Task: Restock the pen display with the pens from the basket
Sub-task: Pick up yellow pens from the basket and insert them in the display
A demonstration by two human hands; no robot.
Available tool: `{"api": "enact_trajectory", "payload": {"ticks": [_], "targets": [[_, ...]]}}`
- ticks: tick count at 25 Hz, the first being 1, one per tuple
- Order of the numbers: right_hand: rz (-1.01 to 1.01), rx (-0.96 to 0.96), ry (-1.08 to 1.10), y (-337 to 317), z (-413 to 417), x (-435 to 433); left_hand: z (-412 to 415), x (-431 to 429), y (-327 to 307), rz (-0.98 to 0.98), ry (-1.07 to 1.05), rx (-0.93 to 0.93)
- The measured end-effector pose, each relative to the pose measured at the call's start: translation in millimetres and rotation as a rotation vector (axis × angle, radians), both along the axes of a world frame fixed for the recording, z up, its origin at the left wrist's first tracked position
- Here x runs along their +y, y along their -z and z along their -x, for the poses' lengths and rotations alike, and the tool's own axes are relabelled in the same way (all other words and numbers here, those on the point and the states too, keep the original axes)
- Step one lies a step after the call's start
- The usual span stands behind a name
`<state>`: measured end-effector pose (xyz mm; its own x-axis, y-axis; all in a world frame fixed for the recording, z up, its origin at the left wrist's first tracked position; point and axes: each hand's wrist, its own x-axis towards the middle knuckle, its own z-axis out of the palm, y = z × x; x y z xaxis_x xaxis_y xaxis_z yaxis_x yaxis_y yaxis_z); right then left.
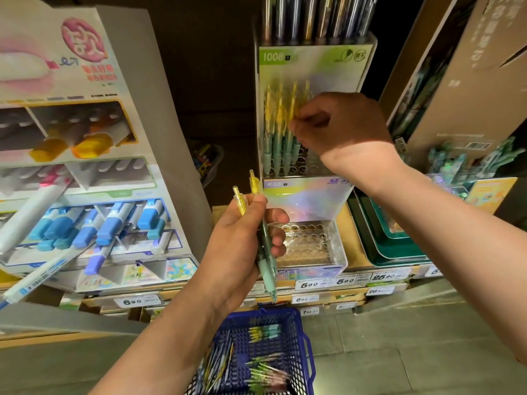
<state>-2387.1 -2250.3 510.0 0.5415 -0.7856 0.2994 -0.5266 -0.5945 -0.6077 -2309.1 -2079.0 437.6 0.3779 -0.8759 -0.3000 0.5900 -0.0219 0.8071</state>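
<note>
Left hand point(239, 252), seemingly two pens point(265, 246)

Colour everywhere here: the held pens point(263, 246) ran clear yellow at the clicker, dark green down the barrel, mint at the grip. Same story for the racked pens point(281, 129) in the pen display point(339, 252), yellow fading into teal! The display itself was clear, its cards a pastel iridescent wash of lilac, pink and green, the upper card headed in bright green. Up top, the metallic pens point(313, 15) gleamed silver and gold. The basket point(288, 332) was deep blue mesh, its loose pens point(265, 374) lime, yellow and pink. Price tags point(308, 284): white, black numerals.
</note>
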Motion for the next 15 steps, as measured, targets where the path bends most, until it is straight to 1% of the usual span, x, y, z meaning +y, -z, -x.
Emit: {"api": "enact_trajectory", "payload": {"ticks": [3,6,9,11,13,15], "targets": [[-0.028,0.049,0.023,-1,0,0,1,-1,-3,0.050,0.035,-0.063],[-0.056,0.103,0.029,-5,3,4,1,-5,-6,0.059,0.027,-0.154],[-0.058,0.094,0.048,-1,8,19,2,-11,-9,0.057,0.012,-0.193],[-0.210,0.096,-0.001,4,13,32,1,-16,-12,0.086,0.022,-0.190],[-0.440,0.082,-0.123,5,18,42,1,-18,-13,0.098,0.027,-0.231],[-0.587,-0.003,-0.199,9,22,44,1,-19,-11,0.095,0.027,-0.296]]}}
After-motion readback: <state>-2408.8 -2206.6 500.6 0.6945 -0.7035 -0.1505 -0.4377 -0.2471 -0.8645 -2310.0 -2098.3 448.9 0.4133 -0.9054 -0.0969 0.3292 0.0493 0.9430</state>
